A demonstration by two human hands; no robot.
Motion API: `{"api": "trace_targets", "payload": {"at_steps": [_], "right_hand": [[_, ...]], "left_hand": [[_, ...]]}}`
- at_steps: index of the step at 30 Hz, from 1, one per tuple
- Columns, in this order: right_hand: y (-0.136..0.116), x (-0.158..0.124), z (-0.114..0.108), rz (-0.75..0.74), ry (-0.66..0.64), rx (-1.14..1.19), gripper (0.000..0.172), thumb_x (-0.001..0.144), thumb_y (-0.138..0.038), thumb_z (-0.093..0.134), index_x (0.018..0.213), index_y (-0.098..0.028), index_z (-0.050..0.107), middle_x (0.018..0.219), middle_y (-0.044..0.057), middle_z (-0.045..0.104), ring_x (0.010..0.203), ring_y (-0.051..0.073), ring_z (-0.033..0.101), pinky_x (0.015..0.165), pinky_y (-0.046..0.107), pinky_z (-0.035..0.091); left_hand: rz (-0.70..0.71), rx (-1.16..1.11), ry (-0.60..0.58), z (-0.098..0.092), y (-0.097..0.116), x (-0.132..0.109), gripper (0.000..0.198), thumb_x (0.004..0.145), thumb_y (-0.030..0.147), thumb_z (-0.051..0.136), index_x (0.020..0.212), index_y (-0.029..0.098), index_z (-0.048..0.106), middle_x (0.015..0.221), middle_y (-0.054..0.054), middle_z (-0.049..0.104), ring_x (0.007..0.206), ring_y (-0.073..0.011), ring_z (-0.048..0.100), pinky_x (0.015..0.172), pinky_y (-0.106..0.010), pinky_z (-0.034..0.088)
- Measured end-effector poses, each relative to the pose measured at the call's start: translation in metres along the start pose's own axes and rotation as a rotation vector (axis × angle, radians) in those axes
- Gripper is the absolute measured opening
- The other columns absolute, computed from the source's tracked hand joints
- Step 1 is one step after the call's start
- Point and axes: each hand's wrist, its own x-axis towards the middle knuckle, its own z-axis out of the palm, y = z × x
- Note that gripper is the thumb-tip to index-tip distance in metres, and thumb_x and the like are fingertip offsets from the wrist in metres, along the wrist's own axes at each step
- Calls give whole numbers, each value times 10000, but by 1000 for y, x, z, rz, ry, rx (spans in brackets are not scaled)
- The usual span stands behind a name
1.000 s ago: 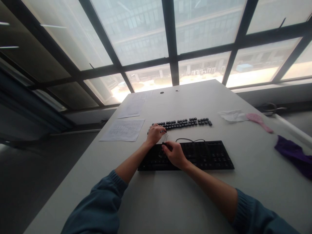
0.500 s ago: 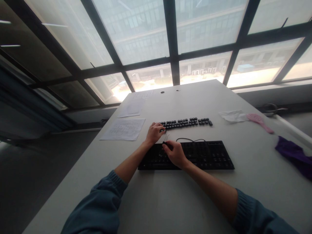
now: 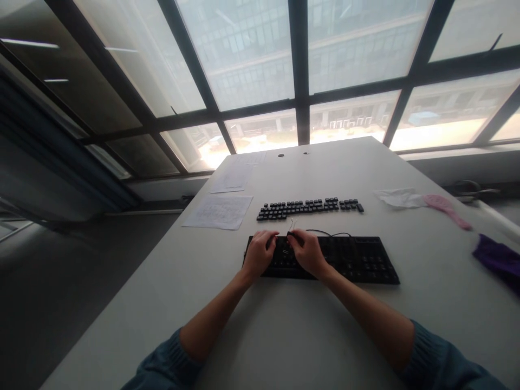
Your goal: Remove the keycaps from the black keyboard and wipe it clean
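Note:
A black keyboard point(image 3: 357, 262) lies across the table in front of me, with some keys gone from its left half. My left hand point(image 3: 260, 252) rests over the keyboard's left end, thumb and index finger apart, with nothing visible between them. In my right hand point(image 3: 309, 252), pinched between thumb and fingers, is a small keycap puller point(image 3: 293, 223); its thin wire ends point away from me and its handle is mostly hidden. Just beyond the keyboard, loose black keycaps point(image 3: 309, 207) stand in rows.
Sheets of paper point(image 3: 221, 211) lie to the left on the white table point(image 3: 252, 336). On the right are a white tissue point(image 3: 400, 198), a pink long-handled object point(image 3: 447, 210) and a purple cloth point(image 3: 498, 262). A cable point(image 3: 325, 233) runs behind the keyboard. Windows point(image 3: 252, 59) rise past the table's far edge.
My left hand has drawn back from the keycap rows to the keyboard's left end. My right hand stays over the keyboard with the keycap puller. The view has shifted slightly left.

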Motion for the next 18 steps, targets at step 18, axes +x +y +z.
{"api": "trace_targets", "payload": {"at_steps": [18], "right_hand": [[-3, -10, -2, -189, -235, -39, 189, 934, -231, 511, 833, -201, 667, 811, 74, 669, 748, 205, 594, 718, 312, 457]], "left_hand": [[117, -80, -266, -7, 6, -9, 163, 794, 88, 560, 848, 207, 656, 876, -49, 671, 897, -227, 591, 851, -369, 478]]}}
